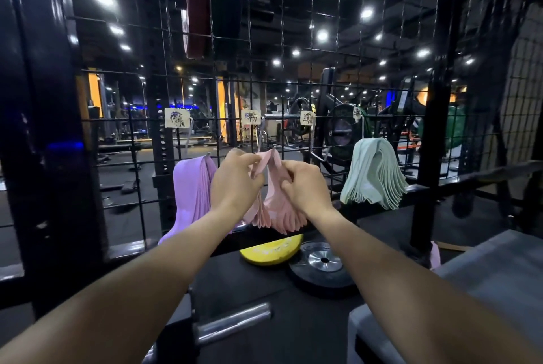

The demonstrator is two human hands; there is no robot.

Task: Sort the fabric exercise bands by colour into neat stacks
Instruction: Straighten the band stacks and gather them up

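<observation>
A bunch of pink bands (pixel 271 210) hangs from a hook on a black wire grid (pixel 311 40), at the middle of the view. Both hands are raised to its top. The left hand (pixel 235 180) pinches the upper fold of the pink fabric between thumb and curled fingers (pixel 255 164). The right hand (pixel 305 187) grasps the same bunch from the other side, its fingers (pixel 289 177) curled into the cloth. The lower loops of the pink bands fan out below the wrists, just above a dark ledge.

Just to the left, touching the left wrist, a bunch of purple bands (pixel 191 190) drapes from the grid and trails down. Well to the right, a thick bunch of pale green bands (pixel 373 172) hangs by itself, its loops spread like a fan. Small paper labels (pixel 177 117) with handwritten characters are fixed to the grid above each bunch; the writing is too small to read.

Below the pink bands lie a yellow plate (pixel 270 249) and, beside it, a black plate (pixel 321 272) with a metal hub. A metal bar end (pixel 235 322) points in from the lower left. A grey surface (pixel 499 272) fills the lower right. Beyond the grid is a dim gym with ceiling lights and machines
</observation>
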